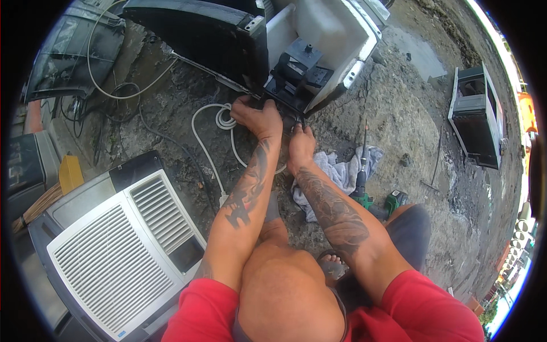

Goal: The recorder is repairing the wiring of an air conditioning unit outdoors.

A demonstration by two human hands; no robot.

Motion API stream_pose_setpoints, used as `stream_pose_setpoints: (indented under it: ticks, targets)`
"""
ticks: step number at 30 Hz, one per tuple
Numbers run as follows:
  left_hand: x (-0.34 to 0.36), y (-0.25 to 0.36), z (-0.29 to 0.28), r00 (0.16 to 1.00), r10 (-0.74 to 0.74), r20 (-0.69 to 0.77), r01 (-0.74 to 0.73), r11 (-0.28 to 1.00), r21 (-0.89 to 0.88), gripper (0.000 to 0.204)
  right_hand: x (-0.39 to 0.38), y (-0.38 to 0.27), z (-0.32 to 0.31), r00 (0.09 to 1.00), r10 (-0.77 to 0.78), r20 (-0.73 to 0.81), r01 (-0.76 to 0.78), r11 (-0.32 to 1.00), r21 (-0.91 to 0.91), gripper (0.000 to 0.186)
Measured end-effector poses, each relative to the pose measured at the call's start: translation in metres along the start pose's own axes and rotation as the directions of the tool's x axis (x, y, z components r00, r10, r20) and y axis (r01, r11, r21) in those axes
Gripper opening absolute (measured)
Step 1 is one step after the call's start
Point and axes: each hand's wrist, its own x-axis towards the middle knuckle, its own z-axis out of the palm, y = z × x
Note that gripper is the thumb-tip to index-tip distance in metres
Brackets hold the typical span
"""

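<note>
machinery [300,62], dark and boxy with a short stub on top, sits just past twelve o'clock on my feed, partly within an open housing [336,28] whose inner walls are pale. i have the left hand [260,118] just short of twelve, right at the machinery's lower edge, with its fingers curled in; the fingertips are hidden, so i can't tell whether they are clenched on anything. the right hand [301,149] is between one and two, closer to the centre, fingers bent up toward a small dark part [290,121] under the machinery. i can't tell from here whether that grip is closed on it or only touching. a black panel [199,31] slants across eleven. between ten and eleven i see a white cable [195,128] looped into a small coil on the rough ground [342,111], near the left hand. at three, a grey cloth [339,168] lies crumpled beside the right forearm [333,211], with a green-and-black drill [360,191] against it, bit pointing to twelve. a white louvred front [114,259] lies at eight, slats facing up. between two and three, a boxy metal unit [478,114] sits on the ground, well apart from both hands.
</note>
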Motion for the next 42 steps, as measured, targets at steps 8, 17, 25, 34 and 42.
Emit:
stream_pose_setpoints:
  ticks: [8,17,25,34,42]
  targets:
    - [-0.005,-0.01,-0.023,0.985,0.062,0.162,-0.032,0.983,-0.179,0.044,-0.007,0.001,-0.002,0.997,0.08,0.015,-0.08,0.996,-0.042,0.029]
    - [-0.03,-0.02,-0.104,0.961,-0.026,0.274,0.155,0.872,-0.464,0.042,0.012,-0.032,-0.05,0.985,-0.006,0.171,0.119,0.745,-0.656,0.046]
    - [-0.08,-0.026,-0.233,0.823,-0.181,0.538,0.275,0.957,-0.098,0.012,0.055,-0.172,-0.154,0.9,0.308,0.31,0.407,-0.335,-0.85,0.044]
    - [-0.043,0.043,-0.188,0.621,0.078,0.78,-0.216,0.974,0.074,0.03,0.093,-0.173,-0.362,0.966,-0.114,0.233,0.207,-0.203,-0.957,0.055]
    - [-0.051,0.054,-0.07,0.442,0.411,0.798,-0.823,0.539,0.179,0.031,0.097,-0.175,-0.389,0.944,-0.288,0.162,0.098,-0.224,-0.97,0.03]
